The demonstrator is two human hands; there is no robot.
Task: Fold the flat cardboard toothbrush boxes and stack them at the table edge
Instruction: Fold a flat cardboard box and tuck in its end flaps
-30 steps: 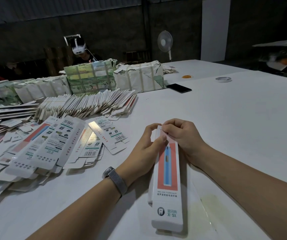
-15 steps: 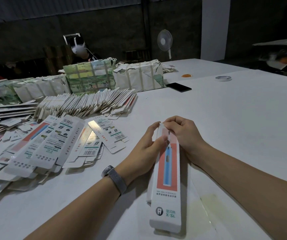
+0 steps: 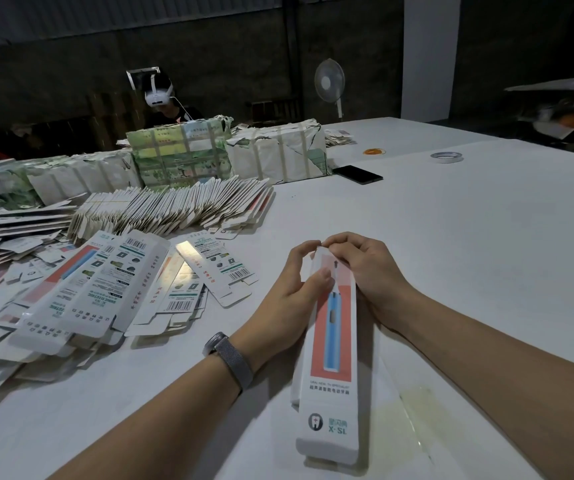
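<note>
A: What is laid out, from the biggest thing down?

B: A white table (image 3: 469, 237) is seen, with taped bundles (image 3: 178, 155) stacked along its far left. A fanned row of flat toothbrush boxes (image 3: 174, 211) is spread in front of them, and loose flattened boxes (image 3: 105, 289) are scattered nearer.

A: And the piece being worked?

B: One folded toothbrush box (image 3: 332, 358) is held lengthwise at the near middle, its lower end pointed toward the table edge. Its far end is pinched by the right hand (image 3: 365, 271), fingers curled at the end flap. Its side is gripped by the left hand (image 3: 289, 299), thumb laid on the printed face.

A: What could go wrong?

B: The end flap could be creased or torn if it is forced in crooked. The thin card walls could be crushed if too much pressure is applied by the thumb. If the flap is left only half tucked, the box could spring open once stacked.
</note>
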